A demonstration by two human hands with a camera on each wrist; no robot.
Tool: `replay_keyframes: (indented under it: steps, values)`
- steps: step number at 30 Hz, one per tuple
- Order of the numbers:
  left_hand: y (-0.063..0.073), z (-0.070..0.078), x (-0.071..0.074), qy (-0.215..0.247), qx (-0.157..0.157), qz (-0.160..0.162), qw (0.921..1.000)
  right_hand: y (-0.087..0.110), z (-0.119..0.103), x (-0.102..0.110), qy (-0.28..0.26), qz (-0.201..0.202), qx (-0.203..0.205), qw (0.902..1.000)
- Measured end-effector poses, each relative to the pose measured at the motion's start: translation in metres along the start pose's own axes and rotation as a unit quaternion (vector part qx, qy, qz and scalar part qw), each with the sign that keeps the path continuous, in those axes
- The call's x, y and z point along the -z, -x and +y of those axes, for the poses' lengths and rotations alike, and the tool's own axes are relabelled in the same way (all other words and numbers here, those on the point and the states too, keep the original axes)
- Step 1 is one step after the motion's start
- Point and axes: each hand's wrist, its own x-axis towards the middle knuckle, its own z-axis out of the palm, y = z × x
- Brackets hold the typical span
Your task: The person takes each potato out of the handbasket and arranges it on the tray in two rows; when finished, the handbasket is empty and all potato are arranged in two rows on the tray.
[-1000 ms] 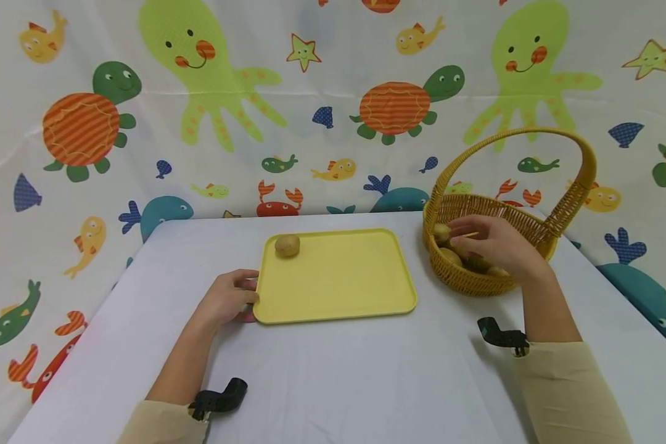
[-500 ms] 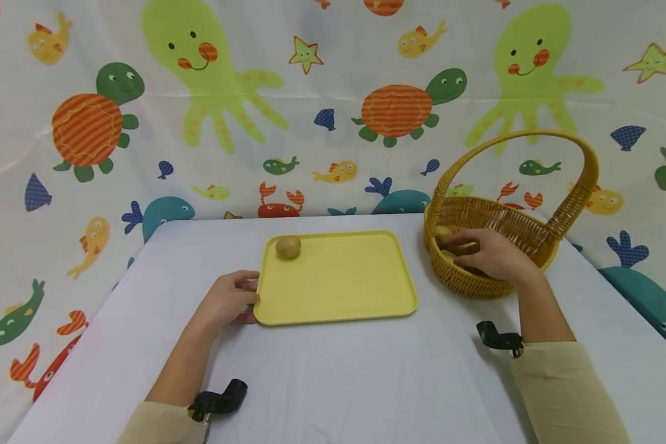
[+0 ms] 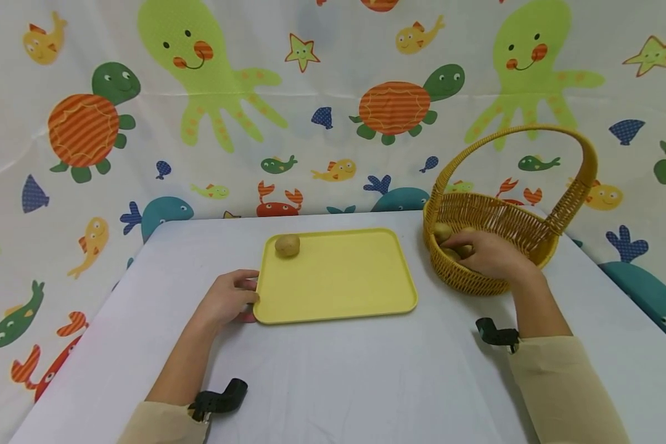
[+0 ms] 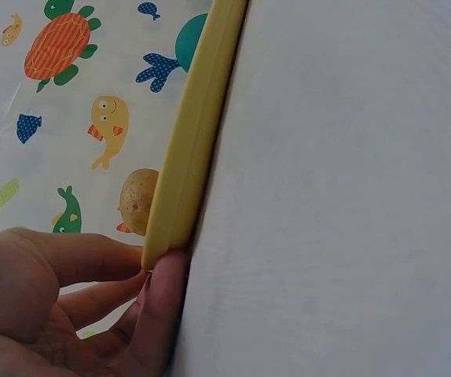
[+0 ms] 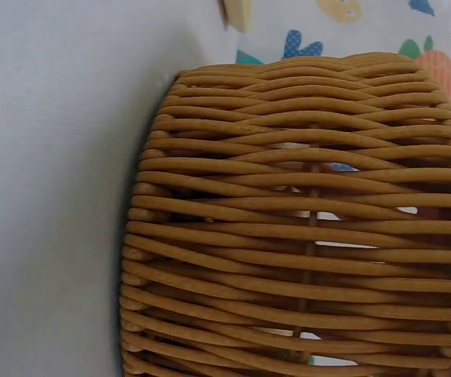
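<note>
A yellow tray (image 3: 338,283) lies on the white table, with one potato (image 3: 287,246) near its far left corner. My left hand (image 3: 230,299) holds the tray's left edge; in the left wrist view its fingertips (image 4: 166,275) pinch the rim at the near corner. At the right, my right hand (image 3: 491,254) reaches inside a wicker basket (image 3: 466,283). Its fingers and thumb curl around a potato (image 3: 465,251) there. Another potato (image 3: 441,232) sits beside the fingertips. The basket's woven wall (image 5: 304,228) hides most of the right hand in the right wrist view.
The basket's tall handle (image 3: 510,131) arches above the right hand. Behind the table hangs a curtain (image 3: 311,135) printed with sea animals. White cloth (image 3: 333,376) covers the table in front of the tray.
My right hand has moved slightly left and lower into the basket, and its fingers have closed around a potato. The left hand and tray have stayed in place.
</note>
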Motion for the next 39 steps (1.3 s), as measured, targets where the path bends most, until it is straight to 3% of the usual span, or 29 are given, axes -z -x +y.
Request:
replay_keyframes:
  steps: [21, 32, 39]
  values:
    - [-0.001, 0.000, 0.001, -0.004, -0.005, -0.004, 1.0000, -0.008, 0.004, -0.001, 0.020, -0.028, -0.029, 0.9990]
    - [-0.001, -0.002, 0.000, -0.004, 0.001, -0.003, 1.0000, -0.008, 0.010, 0.000, 0.003, -0.027, 0.005, 0.9996]
    - [-0.001, -0.001, 0.000, -0.005, 0.000, 0.000, 1.0000, -0.007, 0.011, 0.004, -0.026, -0.036, -0.005, 0.9990]
